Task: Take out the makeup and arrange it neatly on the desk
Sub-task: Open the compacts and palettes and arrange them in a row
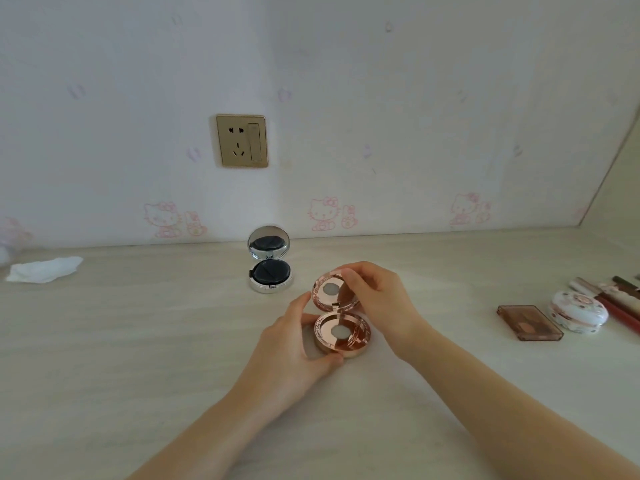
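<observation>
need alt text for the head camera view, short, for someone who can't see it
Two bare hands hold an open rose-gold compact on a pale desk: the left hand grips its base, the right hand grips its raised lid. Behind it an open silver compact stands by the wall; more makeup, including a brown palette, lies at right.

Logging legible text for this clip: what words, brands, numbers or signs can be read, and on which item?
None can be read.
Rose-gold compact, held by both hands: engraving around the rims, too small and blurred.
Silver compact: no text visible.
Floral round case: pattern only, no words.
Brown palette: no label visible.
Wall socket: no markings legible.
</observation>
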